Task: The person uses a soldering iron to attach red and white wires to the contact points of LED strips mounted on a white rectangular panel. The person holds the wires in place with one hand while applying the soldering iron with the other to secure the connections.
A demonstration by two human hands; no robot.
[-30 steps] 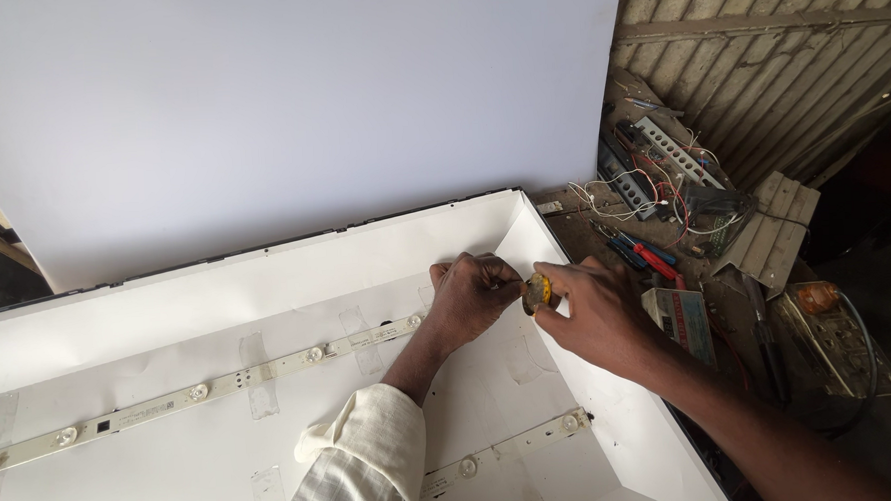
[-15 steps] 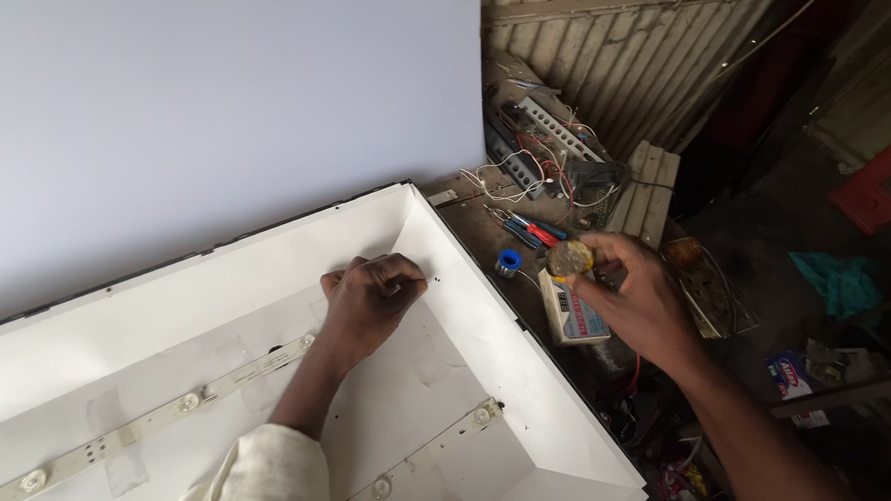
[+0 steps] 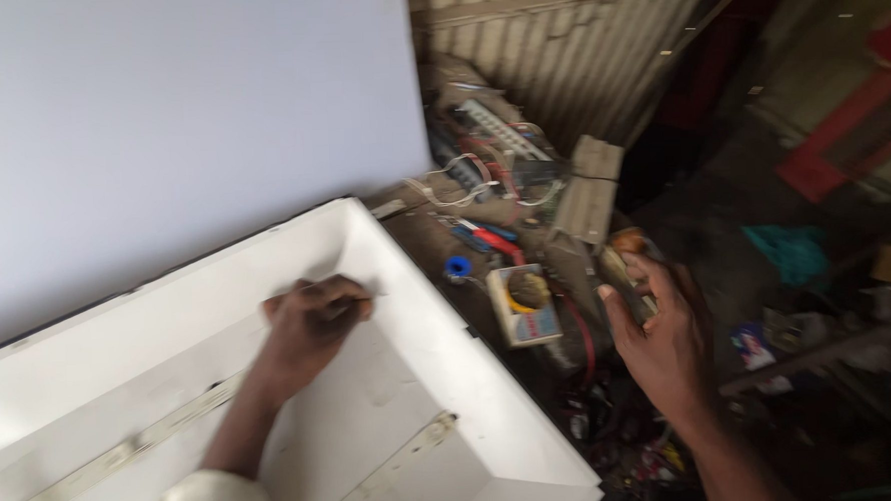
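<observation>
Pressed left hand (image 3: 308, 322) curled shut against white panel (image 3: 440, 361) near its far corner; held right hand (image 3: 660, 336) half-open, empty (blurred), steadying advisable.

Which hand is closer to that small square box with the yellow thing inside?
Right. The right hand hangs open just beside the small square box; the left hand rests inside the white tray, farther off.

cluttered workbench (image 3: 435, 231) under white tray (image 3: 439, 331)
</observation>
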